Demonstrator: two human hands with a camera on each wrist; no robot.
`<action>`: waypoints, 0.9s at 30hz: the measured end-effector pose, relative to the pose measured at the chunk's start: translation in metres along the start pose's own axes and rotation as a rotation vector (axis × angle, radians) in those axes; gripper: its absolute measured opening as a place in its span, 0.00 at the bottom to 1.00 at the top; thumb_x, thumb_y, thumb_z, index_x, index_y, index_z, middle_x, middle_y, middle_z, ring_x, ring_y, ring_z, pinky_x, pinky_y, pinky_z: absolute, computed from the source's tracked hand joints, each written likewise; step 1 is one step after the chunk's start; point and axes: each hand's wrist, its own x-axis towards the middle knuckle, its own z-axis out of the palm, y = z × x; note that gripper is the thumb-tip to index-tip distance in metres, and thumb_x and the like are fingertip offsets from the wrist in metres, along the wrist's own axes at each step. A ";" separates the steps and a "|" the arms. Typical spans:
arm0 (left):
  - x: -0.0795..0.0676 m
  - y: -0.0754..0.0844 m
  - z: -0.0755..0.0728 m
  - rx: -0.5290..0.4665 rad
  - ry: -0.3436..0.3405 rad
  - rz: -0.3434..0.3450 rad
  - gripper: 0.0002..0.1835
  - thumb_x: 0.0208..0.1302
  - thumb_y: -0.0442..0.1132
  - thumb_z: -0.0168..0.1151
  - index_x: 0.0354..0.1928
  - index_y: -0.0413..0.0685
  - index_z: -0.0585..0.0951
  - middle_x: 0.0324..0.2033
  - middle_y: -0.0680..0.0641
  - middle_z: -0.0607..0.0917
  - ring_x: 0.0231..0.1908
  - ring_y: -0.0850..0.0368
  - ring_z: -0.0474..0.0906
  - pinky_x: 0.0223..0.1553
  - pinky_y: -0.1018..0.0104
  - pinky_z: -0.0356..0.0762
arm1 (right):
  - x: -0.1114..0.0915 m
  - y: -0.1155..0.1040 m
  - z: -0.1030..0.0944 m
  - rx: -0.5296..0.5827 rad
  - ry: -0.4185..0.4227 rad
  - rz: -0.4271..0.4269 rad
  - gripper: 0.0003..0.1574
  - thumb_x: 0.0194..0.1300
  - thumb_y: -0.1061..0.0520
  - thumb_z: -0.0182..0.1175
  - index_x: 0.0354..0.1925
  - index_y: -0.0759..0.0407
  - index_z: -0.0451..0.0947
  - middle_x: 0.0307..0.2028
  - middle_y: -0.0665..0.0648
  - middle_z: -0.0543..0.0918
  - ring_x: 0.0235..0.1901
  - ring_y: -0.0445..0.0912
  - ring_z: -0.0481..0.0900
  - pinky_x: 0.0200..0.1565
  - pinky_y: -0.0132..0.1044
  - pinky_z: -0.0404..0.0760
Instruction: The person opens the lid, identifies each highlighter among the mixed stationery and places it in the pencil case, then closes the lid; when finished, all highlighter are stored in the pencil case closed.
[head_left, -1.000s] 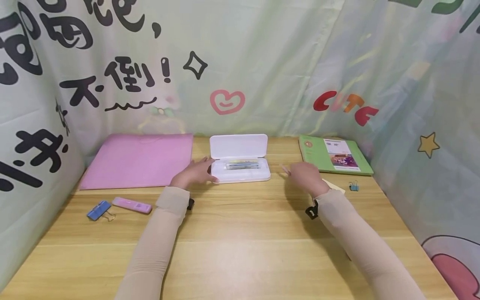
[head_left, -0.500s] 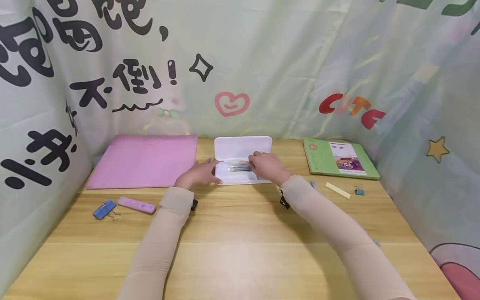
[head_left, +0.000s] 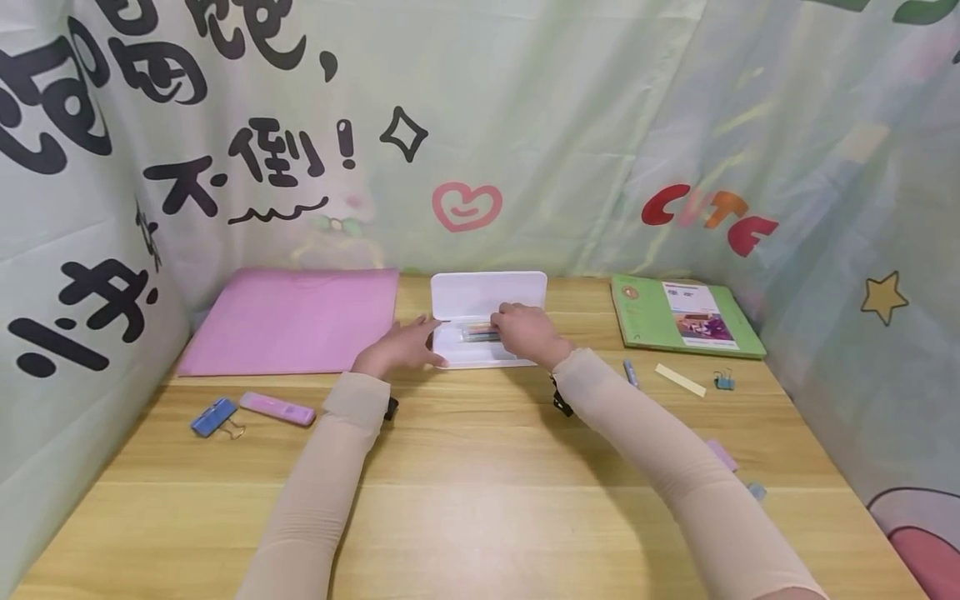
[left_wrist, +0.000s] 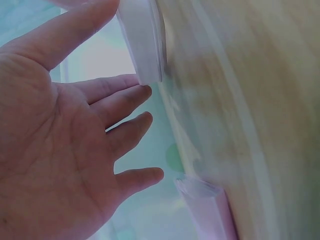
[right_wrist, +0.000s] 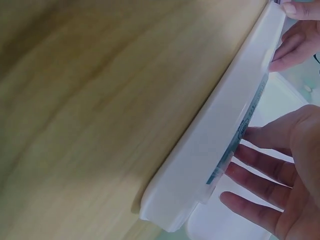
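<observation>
The white pencil case [head_left: 483, 362] lies with its lid [head_left: 489, 293] up at the back of the table. Inside is a clear packet of pens [head_left: 478, 335] with teal print. My left hand [head_left: 401, 346] holds the case's left end, thumb at the front corner and index finger at the back one. In the left wrist view its other fingers spread beside the end. My right hand [head_left: 534, 335] reaches into the right half, pinching a slim pinkish pencil mostly hidden by the fingers. In the right wrist view its fingertips [right_wrist: 227, 197] meet the packet's edge.
Left lie a pink folder [head_left: 292, 321], a blue binder clip [head_left: 213, 417] and a lilac stick-shaped item [head_left: 277, 409]. Right are a green book [head_left: 645, 312], a cream strip [head_left: 680, 380], a small blue item [head_left: 631, 373] and a teal binder clip [head_left: 724, 382]. The right forearm partly covers a lilac block [head_left: 722, 455].
My right hand has moved left from beside the green book into the pencil case, bringing the slim pinkish pencil. My left hand keeps its place on the case.
</observation>
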 end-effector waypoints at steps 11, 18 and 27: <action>0.001 0.000 0.001 -0.029 -0.009 -0.012 0.45 0.50 0.58 0.58 0.66 0.50 0.50 0.65 0.42 0.45 0.64 0.50 0.36 0.59 0.48 0.27 | -0.021 0.012 -0.006 0.040 0.023 0.043 0.15 0.55 0.64 0.51 0.40 0.54 0.78 0.34 0.52 0.76 0.31 0.46 0.75 0.26 0.38 0.76; 0.001 0.000 0.002 -0.029 -0.010 -0.013 0.46 0.50 0.58 0.58 0.66 0.50 0.49 0.65 0.41 0.45 0.64 0.49 0.37 0.59 0.47 0.27 | -0.051 0.036 -0.015 0.101 0.007 0.177 0.18 0.51 0.65 0.49 0.40 0.55 0.77 0.35 0.53 0.77 0.32 0.48 0.75 0.24 0.39 0.75; 0.001 -0.001 0.001 -0.032 -0.004 -0.001 0.46 0.50 0.58 0.58 0.66 0.49 0.50 0.65 0.41 0.46 0.64 0.49 0.37 0.59 0.47 0.27 | -0.099 0.080 -0.044 0.237 -0.258 0.489 0.10 0.47 0.65 0.44 0.15 0.55 0.62 0.12 0.51 0.62 0.15 0.44 0.57 0.15 0.34 0.57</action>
